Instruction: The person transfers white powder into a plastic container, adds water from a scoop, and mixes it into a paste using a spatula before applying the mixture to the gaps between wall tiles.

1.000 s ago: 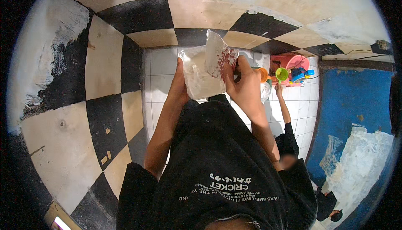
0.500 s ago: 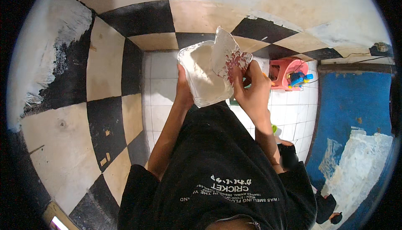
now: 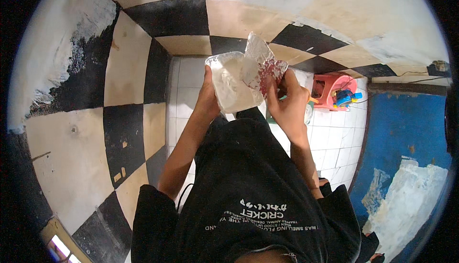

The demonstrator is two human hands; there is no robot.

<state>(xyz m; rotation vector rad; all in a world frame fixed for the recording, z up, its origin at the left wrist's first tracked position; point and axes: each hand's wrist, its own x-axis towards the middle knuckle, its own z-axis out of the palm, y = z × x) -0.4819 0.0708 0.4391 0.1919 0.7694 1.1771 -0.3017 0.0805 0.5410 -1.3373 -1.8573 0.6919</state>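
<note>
left hand (image 3: 208,99) grips the clear tub (image 3: 232,84); right hand (image 3: 289,104) pinches the smeared flat piece (image 3: 257,56), best kept steady above the tub.

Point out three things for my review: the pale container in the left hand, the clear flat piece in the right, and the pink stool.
Pale container (image 3: 242,109): head view, lower rim.
Clear flat piece (image 3: 258,60): head view, upper clear part.
Pink stool (image 3: 327,93): head view, pink body.

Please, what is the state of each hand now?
Left hand: closed, holding the pale container.
Right hand: closed, holding a flat translucent piece, partly reddish.
</note>
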